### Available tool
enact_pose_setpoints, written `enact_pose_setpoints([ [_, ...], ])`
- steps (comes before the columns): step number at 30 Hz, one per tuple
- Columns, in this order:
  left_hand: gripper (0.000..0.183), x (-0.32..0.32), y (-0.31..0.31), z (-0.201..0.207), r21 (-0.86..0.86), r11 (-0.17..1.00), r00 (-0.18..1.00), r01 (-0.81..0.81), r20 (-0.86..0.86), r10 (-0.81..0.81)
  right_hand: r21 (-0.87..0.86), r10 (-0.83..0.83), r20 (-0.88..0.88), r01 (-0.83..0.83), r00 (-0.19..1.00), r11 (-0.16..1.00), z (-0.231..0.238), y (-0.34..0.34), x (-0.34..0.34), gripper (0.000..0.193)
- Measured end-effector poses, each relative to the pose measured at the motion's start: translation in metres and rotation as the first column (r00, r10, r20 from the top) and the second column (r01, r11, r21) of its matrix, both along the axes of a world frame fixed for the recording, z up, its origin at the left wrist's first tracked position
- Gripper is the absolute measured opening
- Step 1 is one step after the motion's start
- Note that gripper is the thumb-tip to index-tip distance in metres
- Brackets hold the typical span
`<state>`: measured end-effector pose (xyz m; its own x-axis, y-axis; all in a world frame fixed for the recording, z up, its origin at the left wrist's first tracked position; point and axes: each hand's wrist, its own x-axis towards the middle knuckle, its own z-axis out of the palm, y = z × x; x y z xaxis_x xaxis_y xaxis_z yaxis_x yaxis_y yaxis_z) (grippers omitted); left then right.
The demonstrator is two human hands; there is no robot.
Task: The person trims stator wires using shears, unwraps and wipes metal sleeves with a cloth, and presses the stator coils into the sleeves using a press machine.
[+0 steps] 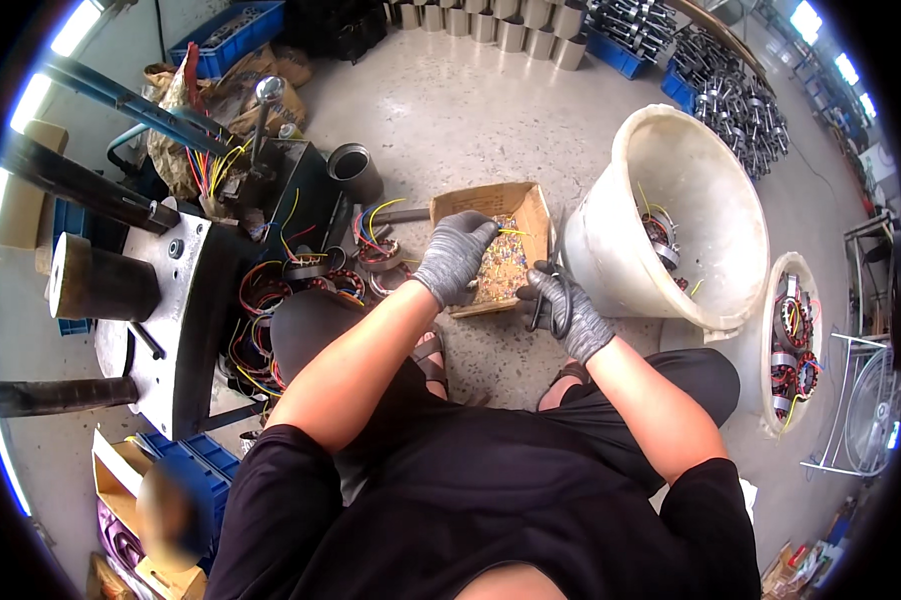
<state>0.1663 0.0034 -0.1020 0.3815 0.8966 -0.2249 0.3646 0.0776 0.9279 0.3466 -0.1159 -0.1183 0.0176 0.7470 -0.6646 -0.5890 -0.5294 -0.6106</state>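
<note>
My left hand [458, 258], in a grey glove, is over the left side of an open cardboard box [537, 205]. Its fingers are closed, and a short yellow wire [514, 232] sticks out at the fingertips. My right hand [573, 318], gloved the same way, is beside the box's right edge. It grips a tool with black looped handles [563, 305], which looks like a pair of scissors; the blades cannot be made out. Many small coloured wire scraps [503, 268] cover the bottom of the box.
Wound motor stators [379, 255] with coloured leads lie left of the box, beside a press [176, 310]. A big white tub [611, 230] stands on the right, with stators inside. Another tub [771, 400] holds more. Metal cylinders [511, 36] and shafts [741, 120] are at the back.
</note>
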Motion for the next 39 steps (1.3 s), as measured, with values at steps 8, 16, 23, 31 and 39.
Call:
enact_pose_setpoints([
  [8,0.031,-0.008,-0.001,-0.025,0.524,0.836,0.987,0.16,-0.08,-0.139,-0.009,0.208,0.207,-0.211,0.956,0.977,0.019,-0.004,-0.011,0.049],
  [16,0.032,0.009,-0.007,0.0,-0.001,0.997,0.997,0.074,-0.004,-0.074,0.003,0.37,0.205,-0.379,0.906,0.925,0.027,0.005,0.012,0.041],
  [23,0.031,0.004,-0.003,-0.008,0.05,0.997,0.998,0.062,-0.034,-0.061,-0.016,0.273,0.107,-0.273,0.956,0.962,0.017,0.003,0.014,0.025],
  [31,0.026,-0.052,0.033,0.063,-0.045,0.996,0.988,-0.072,0.132,0.078,0.05,0.251,0.258,-0.272,0.933,0.961,0.001,-0.001,0.018,0.025],
  [39,0.028,-0.123,0.096,0.045,-0.199,0.971,0.965,-0.132,0.196,0.171,0.058,0.353,0.261,-0.379,0.899,0.923,0.0,-0.006,0.029,0.076],
])
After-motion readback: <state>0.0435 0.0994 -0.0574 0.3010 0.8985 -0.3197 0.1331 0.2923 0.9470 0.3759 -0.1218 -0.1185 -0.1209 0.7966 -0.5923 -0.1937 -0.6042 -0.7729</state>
